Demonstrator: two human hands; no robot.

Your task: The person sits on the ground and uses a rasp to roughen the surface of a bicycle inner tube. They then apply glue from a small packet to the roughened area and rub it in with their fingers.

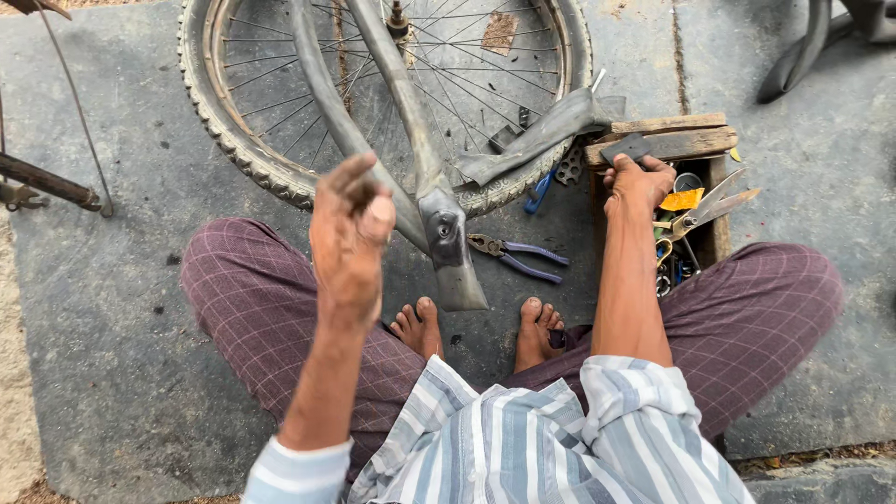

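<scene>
A small dark flat piece point(627, 147) is being pinched in the fingers of the right hand point(637, 182), which is being held over the edge of a wooden toolbox point(668, 135) at the person's right knee. The left hand point(350, 233) is being raised in the air with the fingers loosely curled together and nothing gripped in it, just in front of a metal fork leg point(448, 238). A bicycle wheel point(233, 140) is being kept flat on the concrete, with a slack inner tube point(537, 135) draped off its rim towards the box. Pliers with blue handles point(518, 257) are lying on the ground between the bare feet and the wheel. In judgement, the dark piece is being held only at its edge and could be dropped into the cluttered box, where it would be hard to find among the scissors point(711, 207) and other tools. The open blades are also lying close beside the wrist, so a careless reach could be met by them. What the dark piece is cannot be made out, the contents of the box are partly being hidden by the forearm, and the top of the wheel is being cut off by the frame.
</scene>
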